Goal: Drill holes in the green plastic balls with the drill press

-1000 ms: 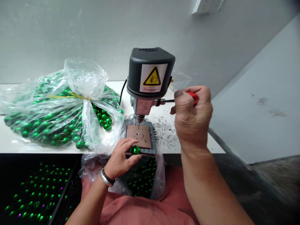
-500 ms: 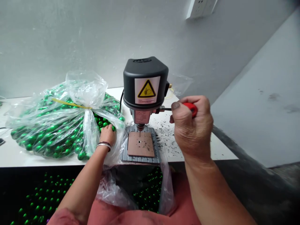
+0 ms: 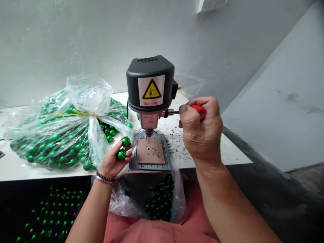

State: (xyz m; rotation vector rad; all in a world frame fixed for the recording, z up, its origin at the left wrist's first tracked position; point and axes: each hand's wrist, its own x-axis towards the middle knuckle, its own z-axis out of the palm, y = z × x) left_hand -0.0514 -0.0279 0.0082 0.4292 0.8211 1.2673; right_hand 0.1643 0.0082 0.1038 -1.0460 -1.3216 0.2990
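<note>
Two shiny green balls rest in my left hand (image 3: 113,160): the upper ball (image 3: 126,141) is at the thumb and fingertips, the lower ball (image 3: 121,155) against the fingers. My right hand (image 3: 202,130) is closed around the red handle (image 3: 199,112) of a small drill press (image 3: 150,84), whose black housing bears a yellow warning label. Its thin bit (image 3: 149,139) points down at a brown square board (image 3: 154,155) with a small hole, on a grey slotted base (image 3: 167,165). Left of the press, a clear plastic bag (image 3: 76,125) bulges with green balls.
Dark shavings (image 3: 178,140) litter the white table (image 3: 225,152) around the base. A yellow tie (image 3: 73,114) cinches the bag. Below the table edge, many green balls (image 3: 55,212) lie in darkness, and an open plastic bag (image 3: 178,192) hangs in front. A socket (image 3: 211,5) is on the wall.
My left hand has come out of the bag's opening toward me, bringing two green balls, its palm turned up. My right hand stays on the red handle. The view has shifted slightly.
</note>
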